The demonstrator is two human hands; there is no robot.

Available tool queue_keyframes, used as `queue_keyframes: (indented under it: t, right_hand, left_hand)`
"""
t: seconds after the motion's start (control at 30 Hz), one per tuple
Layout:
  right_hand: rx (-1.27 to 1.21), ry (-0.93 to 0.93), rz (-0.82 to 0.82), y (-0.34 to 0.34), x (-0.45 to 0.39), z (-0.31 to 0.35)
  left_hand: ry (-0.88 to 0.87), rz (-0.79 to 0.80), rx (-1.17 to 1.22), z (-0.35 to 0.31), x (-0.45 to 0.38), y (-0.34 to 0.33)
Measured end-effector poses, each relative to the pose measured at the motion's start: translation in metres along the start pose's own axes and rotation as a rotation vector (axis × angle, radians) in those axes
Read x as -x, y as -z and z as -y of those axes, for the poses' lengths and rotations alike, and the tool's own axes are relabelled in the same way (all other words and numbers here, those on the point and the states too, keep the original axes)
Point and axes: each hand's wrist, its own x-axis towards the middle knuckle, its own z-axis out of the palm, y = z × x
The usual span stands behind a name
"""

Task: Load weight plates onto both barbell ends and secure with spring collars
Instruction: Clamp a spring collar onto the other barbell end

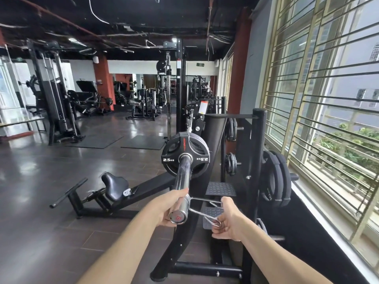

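- Collar step: right hand (227, 219) squeezes spring collar (202, 210) handles, its coil apparently on barbell sleeve (181, 182); left hand (171, 208) grips sleeve end.
- Next: slide collar against 2.5 kg plate (185, 154), release.

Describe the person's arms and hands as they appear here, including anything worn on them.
Both forearms are bare as far as the view shows: no sleeves, gloves, wraps, watch or bracelets. The left hand and right hand show no rings on the visible parts. Nails look short and unpainted.

One barbell (183, 173), one 2.5 kg plate (185, 155) loaded, one spring collar (202, 210), two hands, three plate stacks on rack (258, 152).
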Motion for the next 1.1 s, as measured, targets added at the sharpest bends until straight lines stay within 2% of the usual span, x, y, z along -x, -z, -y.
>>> queue_keyframes:
  t: [0.3,0.6,0.73,0.87,1.0,1.1]
  right_hand:
    - [-0.112,0.007,0.014,-0.002,-0.057,0.055]
    - [-0.092,-0.006,0.05,-0.006,-0.143,0.133]
    - [-0.007,0.034,0.029,-0.007,-0.173,0.161]
    - [-0.006,0.023,0.061,-0.004,-0.19,0.168]
    - [0.011,0.006,0.061,0.0,-0.197,0.165]
    - [0.021,-0.004,0.126,0.005,-0.199,0.165]
  left_hand:
    - [-0.032,-0.02,0.089,-0.036,-0.061,0.009]
    - [-0.037,-0.161,0.139,-0.092,-0.167,0.019]
    - [-0.024,-0.181,0.133,-0.11,-0.199,0.025]
    - [0.007,-0.109,0.125,-0.122,-0.209,0.029]
    - [-0.033,-0.115,0.098,-0.117,-0.207,0.024]
    - [-0.071,-0.133,0.129,-0.114,-0.2,0.02]
